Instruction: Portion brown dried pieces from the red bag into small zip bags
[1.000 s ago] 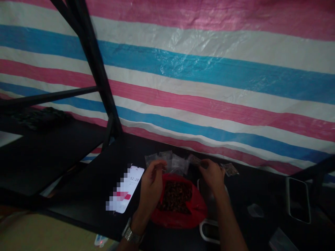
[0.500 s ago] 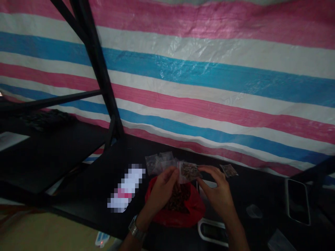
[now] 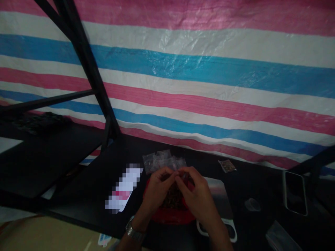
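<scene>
Over a red bag (image 3: 170,214) of dark brown bits, my left hand (image 3: 157,190) and my right hand (image 3: 195,195) meet, fingertips pinched together on a small clear packet (image 3: 180,173) that is mostly hidden by the fingers. A metal watch (image 3: 134,233) sits on my left wrist. Just behind the hands lies a heap of small clear packets (image 3: 162,161). One filled packet (image 3: 227,166) lies apart to the right.
A small digital scale (image 3: 221,202) stands right of the red bag. A lit phone (image 3: 125,190) lies to the left, another phone (image 3: 295,192) at far right. The black table (image 3: 78,181) backs onto a striped tarpaulin (image 3: 209,87); a black metal frame (image 3: 89,69) rises at left.
My right hand moved left from near the scale to meet my left hand over the red bag. The packet held spread between the hands is now pinched and hidden by the fingers.
</scene>
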A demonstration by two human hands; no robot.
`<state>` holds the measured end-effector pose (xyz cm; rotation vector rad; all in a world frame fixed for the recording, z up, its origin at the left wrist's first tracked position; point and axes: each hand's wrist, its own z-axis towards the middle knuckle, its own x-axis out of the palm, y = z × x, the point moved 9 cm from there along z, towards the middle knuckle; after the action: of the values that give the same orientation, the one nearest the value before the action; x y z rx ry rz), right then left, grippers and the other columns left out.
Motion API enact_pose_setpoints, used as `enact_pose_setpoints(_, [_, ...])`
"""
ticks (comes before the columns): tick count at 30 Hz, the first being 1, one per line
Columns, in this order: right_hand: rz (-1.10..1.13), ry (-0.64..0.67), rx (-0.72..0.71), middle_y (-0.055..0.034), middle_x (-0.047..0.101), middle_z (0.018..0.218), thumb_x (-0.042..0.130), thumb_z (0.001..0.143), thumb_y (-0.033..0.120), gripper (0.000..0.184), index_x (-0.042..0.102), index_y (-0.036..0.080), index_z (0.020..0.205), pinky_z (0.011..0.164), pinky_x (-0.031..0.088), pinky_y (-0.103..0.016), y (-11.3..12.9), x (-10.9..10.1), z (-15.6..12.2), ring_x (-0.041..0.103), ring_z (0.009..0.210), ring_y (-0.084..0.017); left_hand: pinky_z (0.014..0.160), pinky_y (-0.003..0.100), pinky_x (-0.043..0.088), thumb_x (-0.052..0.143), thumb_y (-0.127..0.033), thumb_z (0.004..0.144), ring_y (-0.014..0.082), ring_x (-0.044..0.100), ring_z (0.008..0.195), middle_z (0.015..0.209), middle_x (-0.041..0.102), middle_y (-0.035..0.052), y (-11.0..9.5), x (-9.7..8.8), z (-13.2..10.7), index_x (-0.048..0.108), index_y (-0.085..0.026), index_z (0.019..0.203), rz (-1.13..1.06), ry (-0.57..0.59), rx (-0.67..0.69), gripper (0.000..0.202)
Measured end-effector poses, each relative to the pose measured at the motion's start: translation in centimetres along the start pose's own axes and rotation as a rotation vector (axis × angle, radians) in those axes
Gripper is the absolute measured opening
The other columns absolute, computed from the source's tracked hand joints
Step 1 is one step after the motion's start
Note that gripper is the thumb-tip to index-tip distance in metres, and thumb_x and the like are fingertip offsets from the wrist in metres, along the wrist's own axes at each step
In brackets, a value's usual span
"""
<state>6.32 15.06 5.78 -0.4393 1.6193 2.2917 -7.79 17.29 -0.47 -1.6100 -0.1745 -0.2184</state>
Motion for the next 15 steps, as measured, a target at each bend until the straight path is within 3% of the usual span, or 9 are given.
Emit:
enact_pose_setpoints(6, [0.143,0.039,0.124,-0.0010,0.078,0.089,0.074,0.088,0.028,0.014,0.078,0.025,0.101,0.074,0.057,-0.029,-1.2,1.1,-0.1,0.072,0.080,-0.019,0.064,0.025,0.049,0.082,-0.045,0.076,0.0148,0.061,0.066,0.068,0.068,-0.0017,-0.1,-0.3,0.0,0.067,-0.020,0.069,0.015,0.028,0.022,0.030])
enact_pose_setpoints(15, [0.223,0.010,0.123,-0.0030,0.078,0.087,0.066,0.088,0.024,0.015,0.073,0.023,0.101,0.069,0.060,-0.028,-0.9,1.5,-0.2,0.075,0.077,-0.020,0.065,0.027,0.048,0.078,-0.046,0.080,0.0153,0.057,0.066,0.068,0.064,-0.0017,-0.9,-0.1,-0.1,0.063,-0.021,0.069,0.058,0.074,0.081,0.031])
